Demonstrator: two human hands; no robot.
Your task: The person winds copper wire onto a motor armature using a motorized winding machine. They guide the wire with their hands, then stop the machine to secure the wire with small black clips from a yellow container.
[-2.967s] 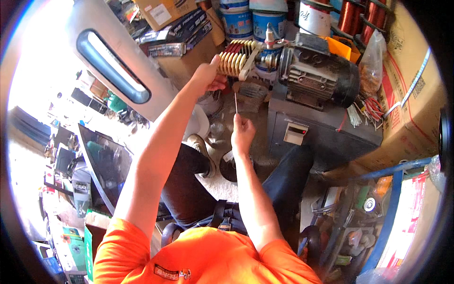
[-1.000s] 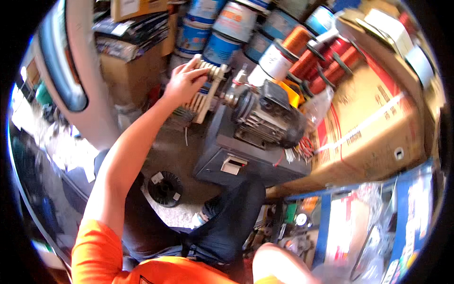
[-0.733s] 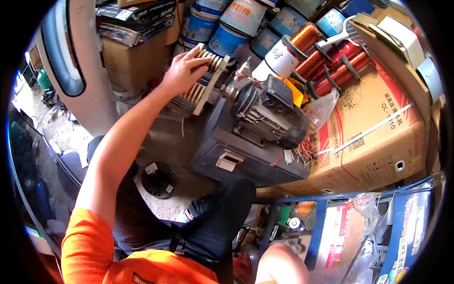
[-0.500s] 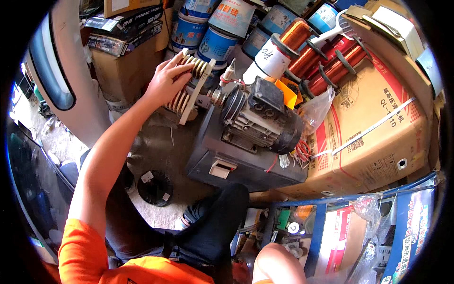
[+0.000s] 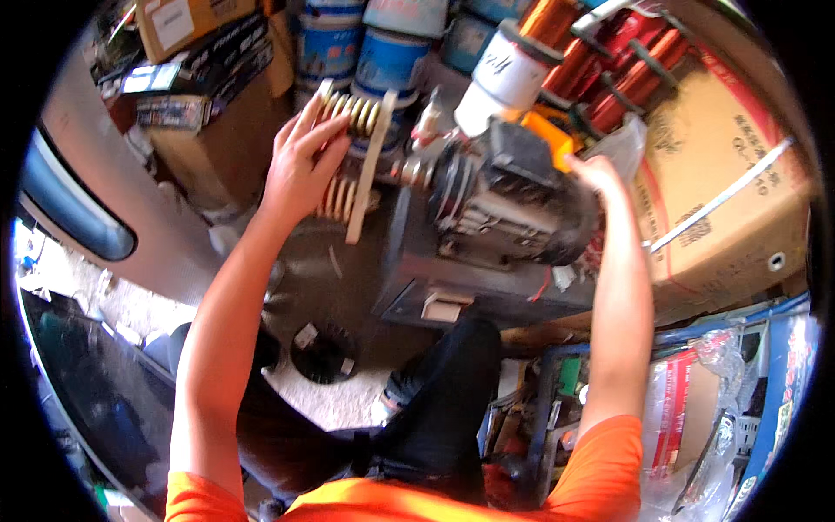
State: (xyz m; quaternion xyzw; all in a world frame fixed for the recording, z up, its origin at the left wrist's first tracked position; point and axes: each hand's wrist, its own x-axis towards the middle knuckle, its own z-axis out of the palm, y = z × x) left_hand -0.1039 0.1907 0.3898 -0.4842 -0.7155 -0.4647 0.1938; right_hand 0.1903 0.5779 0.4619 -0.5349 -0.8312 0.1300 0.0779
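On the left, my left hand rests on a ribbed coil winding former with pale, rounded grooves. Its fingers lie over the former's left side, curled round that end. A flat wooden bar closes the former's right side. Beside it, a shaft leads to a grey electric motor with a black terminal box. My right hand reaches behind the motor, its fingertips closed at the edge of an orange bin. The right fingers are blurred and partly hidden; the bin's inside cannot be made out.
The motor stands on a dark cabinet. Copper wire spools and a white spool lie behind it. A large carton is at right, blue buckets at the back. A black reel lies on the floor.
My right arm has come up from the lower edge to the orange bin, which now looks tilted. My left hand stays on the former, its fingers more bent. The whole view has shifted slightly.
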